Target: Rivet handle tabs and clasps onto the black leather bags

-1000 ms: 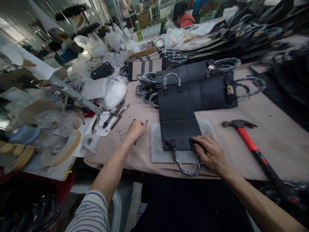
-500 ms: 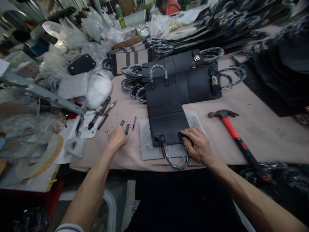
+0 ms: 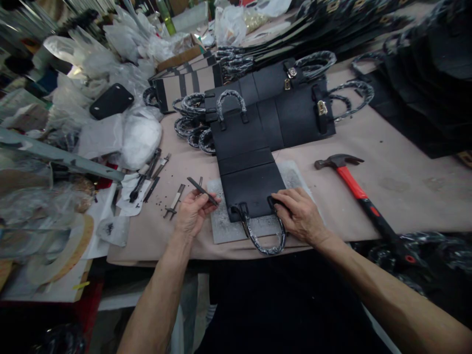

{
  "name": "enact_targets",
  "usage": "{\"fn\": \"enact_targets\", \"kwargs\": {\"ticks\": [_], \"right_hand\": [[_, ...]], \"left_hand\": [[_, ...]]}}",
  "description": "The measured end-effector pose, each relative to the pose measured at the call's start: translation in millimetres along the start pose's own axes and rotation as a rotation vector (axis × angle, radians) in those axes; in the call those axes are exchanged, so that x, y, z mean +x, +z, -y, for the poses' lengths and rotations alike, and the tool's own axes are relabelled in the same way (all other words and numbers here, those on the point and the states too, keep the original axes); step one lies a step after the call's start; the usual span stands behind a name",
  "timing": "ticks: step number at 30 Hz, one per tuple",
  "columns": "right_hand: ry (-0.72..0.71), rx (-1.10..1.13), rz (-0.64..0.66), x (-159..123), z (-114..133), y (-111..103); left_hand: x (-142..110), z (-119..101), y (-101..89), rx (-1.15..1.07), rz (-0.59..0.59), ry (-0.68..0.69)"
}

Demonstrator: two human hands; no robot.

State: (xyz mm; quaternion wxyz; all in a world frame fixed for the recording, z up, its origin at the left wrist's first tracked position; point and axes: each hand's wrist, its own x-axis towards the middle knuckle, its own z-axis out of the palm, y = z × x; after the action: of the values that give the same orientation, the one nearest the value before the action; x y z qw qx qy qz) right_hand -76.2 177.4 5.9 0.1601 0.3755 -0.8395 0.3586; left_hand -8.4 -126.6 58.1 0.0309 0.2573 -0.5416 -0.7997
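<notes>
A black bag panel (image 3: 250, 187) lies partly over a speckled pale board (image 3: 221, 223), its near handle (image 3: 267, 248) wrapped in clear film. My right hand (image 3: 300, 216) is closed on the right end of that handle, at the panel's near right corner. Left of the board, my left hand (image 3: 193, 211) pinches a thin, flat dark metal tool (image 3: 201, 190) between thumb and fingers, raised off the table and tilted. Beside that hand lie a metal tool with a pronged end (image 3: 175, 202) and another thin metal tool, partly hidden behind the held one.
A claw hammer (image 3: 352, 182) with a red and black handle lies to the right. More black bag panels (image 3: 298, 118) lie beyond, with stacks (image 3: 416, 103) at the right. Tools (image 3: 145, 174), plastic bags (image 3: 142, 137) and a tape roll (image 3: 79, 250) crowd the left.
My left hand has lifted the flat metal tool from the table and moved right, towards the board. My right hand stays at the handle end. The view has shifted slightly.
</notes>
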Motion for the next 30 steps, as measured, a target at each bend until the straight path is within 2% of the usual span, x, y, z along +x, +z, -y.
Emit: {"fn": "enact_targets", "kwargs": {"ticks": [4, 8, 16, 30], "right_hand": [[0.002, -0.009, 0.008, 0.7, 0.7, -0.9], [0.0, -0.015, 0.007, 1.8, 1.0, -1.0], [0.003, -0.01, 0.015, 1.6, -1.0, -0.8], [0.0, -0.006, 0.012, 1.5, -1.9, -0.5]], "left_hand": [[4.9, 25.0, 44.8, -0.071, 0.132, 0.036], [9.0, 44.7, 66.9, 0.004, 0.198, 0.119], [4.2, 56.5, 64.9, 0.211, 0.236, 0.331], [-1.2, 57.6, 65.1, 0.346, 0.258, 0.383]]}}
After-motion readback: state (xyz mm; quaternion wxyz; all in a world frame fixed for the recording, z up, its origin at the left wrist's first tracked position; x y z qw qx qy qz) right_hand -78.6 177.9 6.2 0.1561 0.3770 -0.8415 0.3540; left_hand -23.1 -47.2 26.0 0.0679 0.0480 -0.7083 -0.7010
